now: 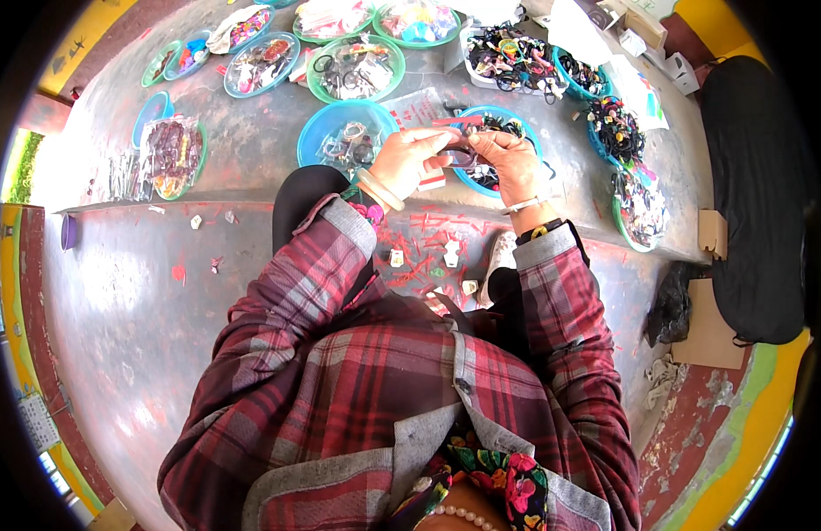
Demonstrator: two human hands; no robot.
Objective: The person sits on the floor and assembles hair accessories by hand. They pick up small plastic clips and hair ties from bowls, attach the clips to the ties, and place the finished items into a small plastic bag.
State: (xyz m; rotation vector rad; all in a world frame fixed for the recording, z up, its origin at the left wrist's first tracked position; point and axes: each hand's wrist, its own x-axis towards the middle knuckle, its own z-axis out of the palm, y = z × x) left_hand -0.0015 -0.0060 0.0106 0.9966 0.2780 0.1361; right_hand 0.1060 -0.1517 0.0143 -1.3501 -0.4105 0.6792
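Observation:
Between my two hands, a small dark loop that looks like a hair tie [461, 157] is held up over the baskets. My left hand [410, 164] pinches its left side with the fingers closed. On the other side, my right hand [512, 164] grips it between thumb and fingertips. A thin red strip [452, 121] shows just above the fingertips; whether it is held cannot be told. Beneath my right hand stands a blue basket [533, 133] of dark hair ties. Close to my left hand is a translucent blue basket [315, 142] with a few loops in it.
Several round baskets of small goods line the raised grey ledge [251, 164], including a green basket [315, 84]. A white tray [464, 62] is heaped with dark hair ties. Red scraps [419, 239] litter the floor. A long black bag [754, 203] lies at the right.

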